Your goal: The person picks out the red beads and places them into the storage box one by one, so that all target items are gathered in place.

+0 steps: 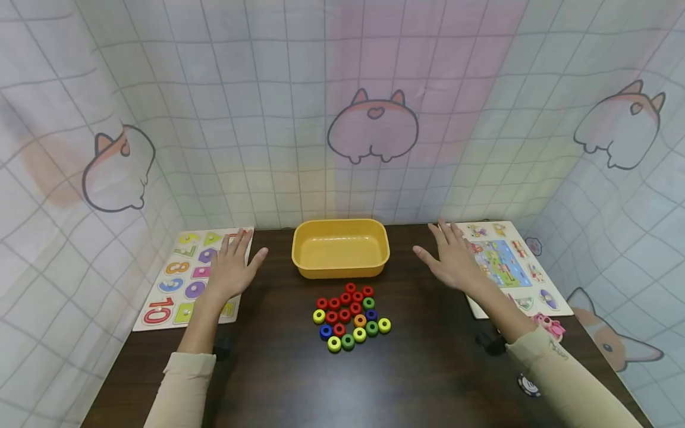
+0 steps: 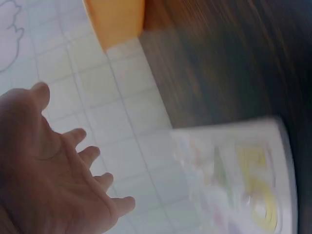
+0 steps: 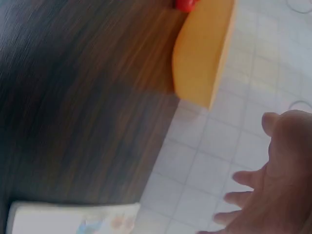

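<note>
Both hands are spread with nothing in them. In the head view the left hand [image 1: 230, 273] is over the number puzzle board [image 1: 152, 306] at the left. The right hand [image 1: 455, 261] is beside and partly over the picture puzzle board [image 1: 535, 306] at the right. Between them stands a yellow tray [image 1: 341, 273] with a bare inside. Just in front of it lies a loose cluster of ring-shaped beads [image 1: 345, 315] in red, yellow, green, blue and orange. The wrist views show the left palm [image 2: 53, 180] and the right palm [image 3: 278, 185], fingers apart.
A dark wooden table [image 1: 342, 392] carries everything. Near the right forearm lie a pink figure [image 1: 549, 326] and a round black-and-white chip [image 1: 528, 385]. A checked curtain with animal drawings [image 1: 299, 119] surrounds the table at the back and sides.
</note>
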Tool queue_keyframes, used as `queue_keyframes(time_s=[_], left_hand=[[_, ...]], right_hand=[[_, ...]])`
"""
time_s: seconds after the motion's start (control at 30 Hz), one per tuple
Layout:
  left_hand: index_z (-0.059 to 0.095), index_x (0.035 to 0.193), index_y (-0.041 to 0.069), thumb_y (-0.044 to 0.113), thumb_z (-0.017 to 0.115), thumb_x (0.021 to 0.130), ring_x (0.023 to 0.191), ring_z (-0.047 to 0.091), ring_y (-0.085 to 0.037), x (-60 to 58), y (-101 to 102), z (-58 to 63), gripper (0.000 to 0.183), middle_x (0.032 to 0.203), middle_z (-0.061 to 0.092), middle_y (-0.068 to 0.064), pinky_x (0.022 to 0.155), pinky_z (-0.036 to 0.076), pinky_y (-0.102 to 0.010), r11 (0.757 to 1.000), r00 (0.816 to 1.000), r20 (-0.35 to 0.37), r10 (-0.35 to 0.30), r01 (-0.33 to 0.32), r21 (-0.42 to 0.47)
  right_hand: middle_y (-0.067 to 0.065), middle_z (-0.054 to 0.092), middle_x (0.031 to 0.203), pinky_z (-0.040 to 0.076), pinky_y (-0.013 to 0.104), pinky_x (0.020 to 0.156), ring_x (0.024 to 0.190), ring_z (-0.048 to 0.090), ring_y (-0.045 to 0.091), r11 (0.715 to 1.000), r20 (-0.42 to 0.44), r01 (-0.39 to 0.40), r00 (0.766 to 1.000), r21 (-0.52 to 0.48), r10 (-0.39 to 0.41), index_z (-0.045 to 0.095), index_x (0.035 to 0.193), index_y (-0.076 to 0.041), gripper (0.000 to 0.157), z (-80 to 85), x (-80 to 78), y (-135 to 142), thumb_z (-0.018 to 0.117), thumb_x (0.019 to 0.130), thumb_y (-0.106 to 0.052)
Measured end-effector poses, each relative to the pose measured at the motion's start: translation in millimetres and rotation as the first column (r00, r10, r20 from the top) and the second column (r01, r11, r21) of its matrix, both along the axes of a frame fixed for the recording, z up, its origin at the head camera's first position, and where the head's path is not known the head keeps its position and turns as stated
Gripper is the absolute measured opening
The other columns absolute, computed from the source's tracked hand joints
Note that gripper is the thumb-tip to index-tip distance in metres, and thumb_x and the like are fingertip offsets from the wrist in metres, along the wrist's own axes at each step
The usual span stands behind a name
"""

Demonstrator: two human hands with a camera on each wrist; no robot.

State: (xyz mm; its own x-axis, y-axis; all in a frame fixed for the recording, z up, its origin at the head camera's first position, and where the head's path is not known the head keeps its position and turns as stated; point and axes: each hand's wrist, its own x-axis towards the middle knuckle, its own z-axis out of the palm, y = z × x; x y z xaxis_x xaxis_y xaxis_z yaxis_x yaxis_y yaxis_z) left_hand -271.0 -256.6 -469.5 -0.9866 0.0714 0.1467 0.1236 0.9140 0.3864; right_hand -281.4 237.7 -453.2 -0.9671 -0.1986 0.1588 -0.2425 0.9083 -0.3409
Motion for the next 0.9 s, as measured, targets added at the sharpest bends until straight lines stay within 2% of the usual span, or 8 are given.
queue_keyframes(time_s=[0.17,0.3,0.37,0.43,0.53,0.67,0.8,0.9], left_hand=[[0.019,0.156,0.009,0.053,0.035,0.102,0.147,0.002,-0.044,-1.2,14.6,-7.1,0.072,0.162,0.013,-0.017,0.113,0.009,-0.070,0.991,0.998,-0.044,-0.037,0.042,0.128],[0.019,0.156,0.009,0.052,0.036,0.102,0.148,0.006,-0.040,-2.1,25.9,-13.2,0.071,0.163,0.013,-0.015,0.118,0.010,-0.062,0.964,0.999,-0.026,-0.040,0.046,0.262],[0.019,0.156,0.010,0.053,0.036,0.102,0.149,0.008,-0.037,-3.0,31.7,-16.1,0.072,0.163,0.013,-0.015,0.118,0.012,-0.060,0.934,0.999,-0.001,-0.043,0.041,0.354],[0.020,0.156,0.012,0.058,0.036,0.100,0.149,0.011,-0.034,-3.8,37.4,-19.2,0.074,0.163,0.014,-0.013,0.119,0.014,-0.058,0.877,0.998,0.051,-0.047,0.016,0.481],[0.022,0.156,0.015,0.063,0.038,0.096,0.148,0.016,-0.032,-5.0,46.7,-23.9,0.078,0.162,0.018,-0.012,0.119,0.018,-0.055,0.729,0.990,0.138,-0.038,-0.067,0.681],[0.029,0.153,0.016,0.056,0.045,0.098,0.146,0.025,-0.025,-6.7,60.6,-32.8,0.071,0.158,0.028,-0.008,0.119,0.026,-0.047,0.478,0.981,0.193,0.003,-0.171,0.861],[0.036,0.150,0.012,0.032,0.050,0.102,0.141,0.033,-0.019,-9.9,76.6,-42.5,0.053,0.153,0.036,-0.006,0.117,0.030,-0.041,0.220,0.984,0.173,0.034,-0.176,0.960],[0.037,0.148,0.010,0.016,0.052,0.102,0.139,0.037,-0.019,-12.9,86.8,-47.2,0.049,0.150,0.040,-0.009,0.115,0.034,-0.038,0.075,0.988,0.149,0.045,-0.152,0.986]], right_hand=[[0.022,0.019,0.159,0.024,0.069,0.110,0.144,0.020,0.045,0.991,0.097,-0.054,0.993,-0.126,0.066,0.032,0.150,-0.003,0.079,4.0,12.7,-11.4,0.042,0.097,-0.060],[0.020,0.044,0.147,0.039,0.062,0.104,0.133,0.043,0.041,0.983,0.180,-0.050,0.980,-0.178,0.083,0.048,0.142,-0.005,0.075,4.8,21.7,-22.9,0.045,0.094,-0.063],[0.016,0.056,0.137,0.044,0.059,0.100,0.126,0.051,0.038,0.980,0.217,-0.046,0.972,-0.195,0.089,0.056,0.135,-0.009,0.069,3.1,24.1,-28.8,0.048,0.093,-0.063],[0.011,0.065,0.125,0.050,0.054,0.094,0.117,0.058,0.034,0.975,0.255,-0.038,0.962,-0.218,0.095,0.063,0.127,-0.014,0.059,-0.7,24.8,-35.0,0.051,0.092,-0.062],[0.009,0.071,0.112,0.055,0.046,0.086,0.104,0.066,0.030,0.950,0.315,-0.035,0.939,-0.309,0.137,0.068,0.119,-0.018,0.046,-10.2,22.7,-44.8,0.058,0.092,-0.054],[0.012,0.069,0.116,0.060,0.043,0.078,0.090,0.072,0.029,0.861,0.396,0.008,0.890,-0.509,0.226,0.067,0.120,-0.012,0.039,-27.1,17.4,-56.7,0.064,0.093,-0.040],[0.019,0.065,0.121,0.060,0.046,0.078,0.089,0.072,0.036,0.749,0.447,0.086,0.845,-0.657,0.295,0.065,0.122,-0.004,0.038,-42.8,9.4,-65.1,0.067,0.093,-0.029],[0.020,0.066,0.118,0.060,0.047,0.076,0.087,0.072,0.037,0.721,0.485,0.123,0.814,-0.682,0.320,0.065,0.121,-0.003,0.037,-51.7,3.7,-70.2,0.067,0.093,-0.026]])
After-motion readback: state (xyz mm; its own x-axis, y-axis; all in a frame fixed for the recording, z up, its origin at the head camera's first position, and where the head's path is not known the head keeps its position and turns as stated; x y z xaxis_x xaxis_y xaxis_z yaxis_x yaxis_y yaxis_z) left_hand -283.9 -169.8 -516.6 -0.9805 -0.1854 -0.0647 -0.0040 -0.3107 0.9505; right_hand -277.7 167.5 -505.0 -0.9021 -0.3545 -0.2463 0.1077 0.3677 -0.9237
